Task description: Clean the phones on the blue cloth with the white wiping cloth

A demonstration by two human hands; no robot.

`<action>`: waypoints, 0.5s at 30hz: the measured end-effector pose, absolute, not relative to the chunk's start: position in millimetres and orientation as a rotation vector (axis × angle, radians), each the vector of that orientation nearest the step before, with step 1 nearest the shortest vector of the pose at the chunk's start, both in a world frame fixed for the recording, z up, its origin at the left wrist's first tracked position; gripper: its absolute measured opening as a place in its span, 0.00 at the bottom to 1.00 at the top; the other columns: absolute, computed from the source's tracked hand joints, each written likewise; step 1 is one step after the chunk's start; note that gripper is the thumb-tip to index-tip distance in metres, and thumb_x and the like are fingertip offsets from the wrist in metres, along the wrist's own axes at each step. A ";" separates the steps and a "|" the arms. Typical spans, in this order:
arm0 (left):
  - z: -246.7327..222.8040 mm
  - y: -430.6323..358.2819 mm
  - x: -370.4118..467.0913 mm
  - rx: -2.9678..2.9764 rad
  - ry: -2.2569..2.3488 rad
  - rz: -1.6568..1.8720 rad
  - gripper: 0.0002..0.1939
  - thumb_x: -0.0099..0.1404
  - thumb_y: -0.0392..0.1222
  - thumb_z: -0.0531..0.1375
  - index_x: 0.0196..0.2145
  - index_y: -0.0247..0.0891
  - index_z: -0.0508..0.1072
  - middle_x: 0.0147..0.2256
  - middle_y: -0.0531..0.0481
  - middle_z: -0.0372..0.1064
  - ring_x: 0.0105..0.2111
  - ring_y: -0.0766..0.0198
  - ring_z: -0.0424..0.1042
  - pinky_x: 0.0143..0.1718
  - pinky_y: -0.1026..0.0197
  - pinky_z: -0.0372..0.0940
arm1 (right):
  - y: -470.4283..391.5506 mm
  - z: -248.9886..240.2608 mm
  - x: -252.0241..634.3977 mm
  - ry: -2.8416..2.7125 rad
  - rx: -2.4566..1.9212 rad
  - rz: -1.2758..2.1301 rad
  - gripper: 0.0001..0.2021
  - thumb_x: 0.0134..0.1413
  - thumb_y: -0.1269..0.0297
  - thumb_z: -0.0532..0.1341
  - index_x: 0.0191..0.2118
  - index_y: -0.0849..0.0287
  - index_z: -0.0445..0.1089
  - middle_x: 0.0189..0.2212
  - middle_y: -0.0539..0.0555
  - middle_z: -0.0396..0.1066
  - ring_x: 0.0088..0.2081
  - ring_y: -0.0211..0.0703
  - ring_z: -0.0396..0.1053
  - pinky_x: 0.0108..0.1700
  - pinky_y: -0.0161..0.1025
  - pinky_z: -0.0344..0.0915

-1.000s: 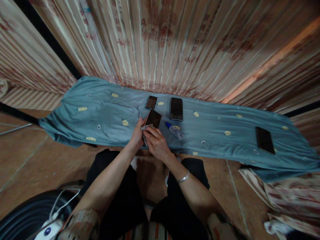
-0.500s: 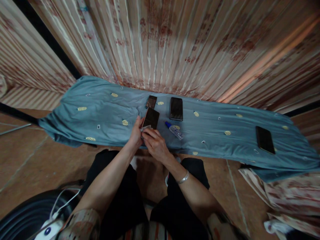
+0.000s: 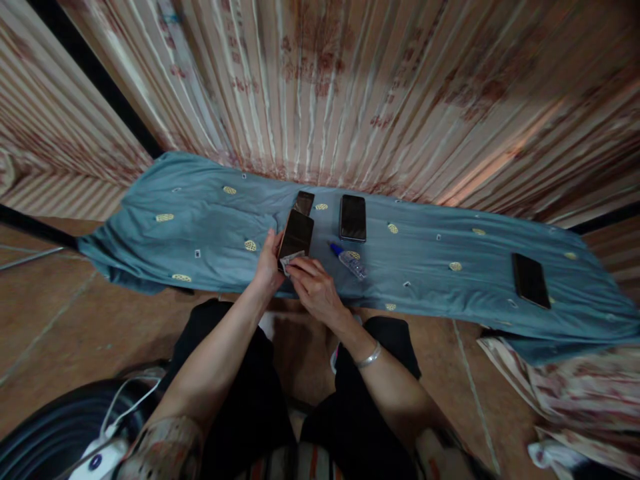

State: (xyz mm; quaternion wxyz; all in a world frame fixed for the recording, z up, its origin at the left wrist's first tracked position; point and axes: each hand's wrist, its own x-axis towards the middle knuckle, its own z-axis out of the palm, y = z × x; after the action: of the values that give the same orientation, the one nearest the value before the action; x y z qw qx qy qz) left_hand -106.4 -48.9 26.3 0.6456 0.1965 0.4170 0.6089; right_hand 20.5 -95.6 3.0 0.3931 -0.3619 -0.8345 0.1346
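Observation:
My left hand [image 3: 269, 265] is closed round the lower left edge of a dark phone [image 3: 299, 233], which is tilted above the cloth. My right hand [image 3: 315, 287] pinches a small pale cloth [image 3: 292, 259] against the lower part of that phone's screen. Just behind it lies a smaller dark phone [image 3: 304, 203], partly covered by the held one. To the right, another dark phone [image 3: 353, 218] lies flat. A clear spray bottle with a blue top [image 3: 351, 262] rests in front of that phone.
The blue patterned cloth [image 3: 210, 220] covers a long narrow surface. A black phone [image 3: 531, 280] lies toward its right end. Striped curtains [image 3: 310, 100] hang behind. At the lower left are a black coil [image 3: 60, 427] and a white power strip [image 3: 100, 460] with cables.
The held phone has shifted slightly left and toward me, with my left hand moving along. The pale cloth shows more on the lower screen, under my right fingers.

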 end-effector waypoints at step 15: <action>23.5 -45.7 -112.3 0.468 0.877 1.443 0.24 0.71 0.59 0.53 0.42 0.36 0.79 0.38 0.45 0.79 0.44 0.54 0.76 0.43 0.57 0.69 | -93.2 -0.9 30.4 -2.096 -0.982 0.375 0.17 0.69 0.69 0.53 0.53 0.56 0.77 0.49 0.59 0.76 0.51 0.48 0.72 0.56 0.49 0.70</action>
State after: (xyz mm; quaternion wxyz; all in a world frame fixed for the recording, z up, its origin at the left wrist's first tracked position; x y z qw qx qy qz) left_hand -112.3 -45.7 23.5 0.6401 0.2053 0.3843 0.6327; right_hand 30.4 -93.2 -0.9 0.3878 -0.3859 -0.8240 0.1475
